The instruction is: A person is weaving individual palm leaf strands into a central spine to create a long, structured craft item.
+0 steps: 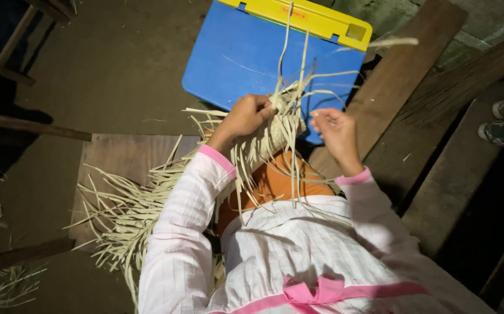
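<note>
We clench our left hand [250, 114] around the woven strips [275, 131] to steady them; our right hand [334, 131] pinches one strand [321, 110].

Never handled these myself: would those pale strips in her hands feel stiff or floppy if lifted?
Probably springy yet bendable: the pale strips arc upward unsupported but droop over the lap. Likely very light, being thin and flat. The left hand grips the bundle; the right hand pinches a strand.
</note>
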